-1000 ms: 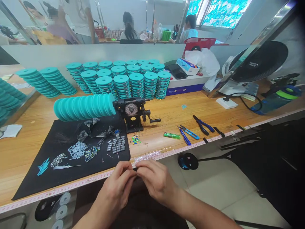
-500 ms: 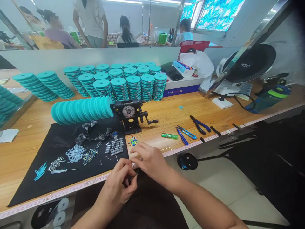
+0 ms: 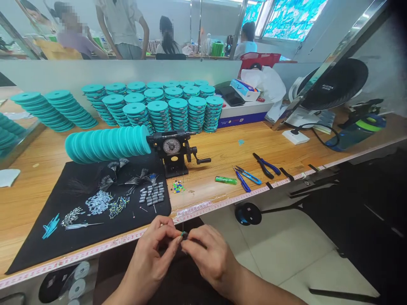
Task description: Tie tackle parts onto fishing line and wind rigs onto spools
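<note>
The word "AUCMA" stands in white on the black electric fan (image 3: 333,84) beyond the right end of the worktop. A tape measure (image 3: 95,250) runs along the worktop's front edge, its red numerals too small to read. The dial of the hand-cranked winding counter (image 3: 171,146) shows numerals, also too small to read. Print on the tissue box (image 3: 244,90) and the blue band (image 3: 238,120) of the white box beneath it is illegible.

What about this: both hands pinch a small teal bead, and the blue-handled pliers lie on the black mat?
Not the pliers: the head view shows the blue-handled pliers on the wooden bench, right of the black mat. The left hand and right hand do pinch the small teal bead.
</note>
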Demonstrator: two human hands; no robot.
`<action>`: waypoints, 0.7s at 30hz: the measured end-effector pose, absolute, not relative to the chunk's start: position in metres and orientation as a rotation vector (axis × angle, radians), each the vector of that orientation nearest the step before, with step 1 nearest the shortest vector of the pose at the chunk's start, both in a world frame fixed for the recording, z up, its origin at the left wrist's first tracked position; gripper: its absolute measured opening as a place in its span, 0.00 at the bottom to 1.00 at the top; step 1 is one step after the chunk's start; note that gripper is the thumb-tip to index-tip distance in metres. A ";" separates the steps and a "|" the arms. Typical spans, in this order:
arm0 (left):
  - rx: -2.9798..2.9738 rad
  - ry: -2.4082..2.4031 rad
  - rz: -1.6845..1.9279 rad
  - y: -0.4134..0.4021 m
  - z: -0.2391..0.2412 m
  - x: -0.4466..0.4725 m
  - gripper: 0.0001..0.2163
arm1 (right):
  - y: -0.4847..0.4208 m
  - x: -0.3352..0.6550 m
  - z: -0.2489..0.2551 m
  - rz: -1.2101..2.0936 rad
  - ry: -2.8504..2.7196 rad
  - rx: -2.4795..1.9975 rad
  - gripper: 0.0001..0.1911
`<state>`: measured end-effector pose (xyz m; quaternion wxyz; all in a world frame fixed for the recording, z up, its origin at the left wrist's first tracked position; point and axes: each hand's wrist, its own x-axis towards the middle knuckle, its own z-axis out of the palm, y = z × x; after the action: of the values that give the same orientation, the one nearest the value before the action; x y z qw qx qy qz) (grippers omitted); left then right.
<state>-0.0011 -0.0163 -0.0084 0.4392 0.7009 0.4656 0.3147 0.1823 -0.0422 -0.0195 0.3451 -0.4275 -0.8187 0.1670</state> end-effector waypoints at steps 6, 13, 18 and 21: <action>1.843 1.195 0.743 -0.014 0.001 -0.004 0.07 | -0.021 0.192 0.007 0.467 -2.014 -1.037 0.12; 1.807 1.232 0.729 -0.015 0.002 -0.004 0.07 | -0.035 0.181 0.001 1.061 -1.728 -1.430 0.05; 1.879 1.199 0.761 -0.016 0.001 -0.003 0.06 | -0.043 0.179 -0.017 0.755 -1.974 -1.255 0.09; 1.941 1.170 0.819 -0.016 0.004 -0.003 0.05 | -0.037 0.186 -0.016 0.272 -2.179 -1.038 0.13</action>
<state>-0.0032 -0.0157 0.0044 0.3577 0.7521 0.4534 0.3175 0.1855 -0.0372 -0.0165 0.3491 -0.4005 -0.8407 0.1049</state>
